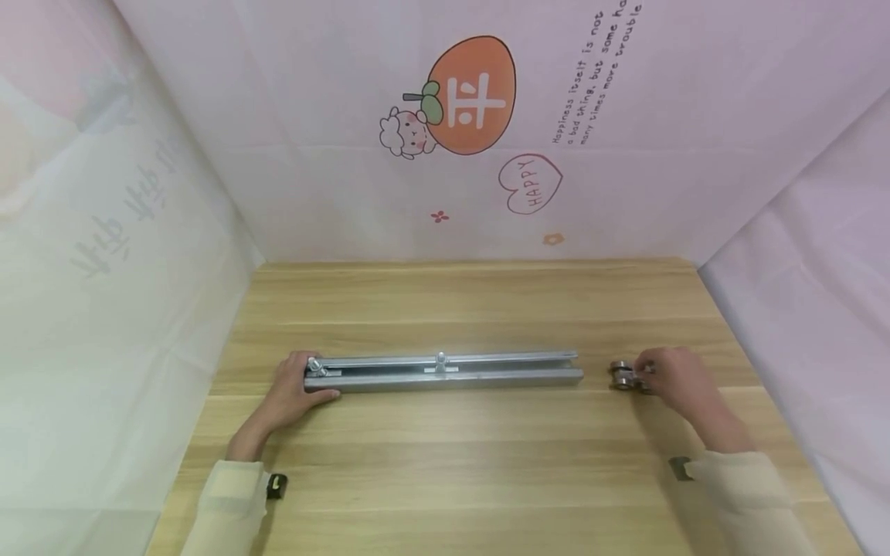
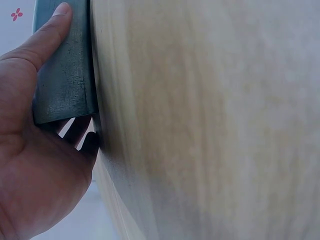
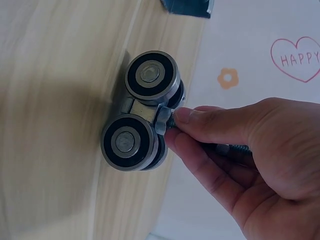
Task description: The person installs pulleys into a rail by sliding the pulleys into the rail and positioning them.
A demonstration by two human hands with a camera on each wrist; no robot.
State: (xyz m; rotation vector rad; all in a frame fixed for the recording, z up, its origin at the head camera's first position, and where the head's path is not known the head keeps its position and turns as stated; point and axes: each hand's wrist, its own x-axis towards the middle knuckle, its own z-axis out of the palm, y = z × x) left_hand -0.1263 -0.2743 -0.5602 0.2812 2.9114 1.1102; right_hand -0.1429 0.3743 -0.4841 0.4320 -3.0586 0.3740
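Note:
A silver metal channel rail [image 1: 514, 380] lies crosswise on the wooden table, its slot facing up. My left hand [image 1: 288, 394] holds its left end, thumb along the near side and fingers around the far side. In the slot sit two bolt pieces, one bolt [image 1: 441, 361] near the middle, the other bolt [image 1: 317, 367] tilted at the left end. To the right of the rail, my right hand [image 1: 684, 386] pinches the threaded stem of a roller trolley [image 3: 142, 112] between thumb and forefinger. Its wheels stand at the table surface. Another threaded bolt [image 3: 235, 148] shows partly behind the right thumb.
The wooden table [image 1: 445, 471] extends in front of the rail and behind it. White printed cloth [image 1: 313, 177] hangs at the back and on both sides. Small dark devices are strapped at both wrists, one device [image 1: 276, 486] beside the left sleeve.

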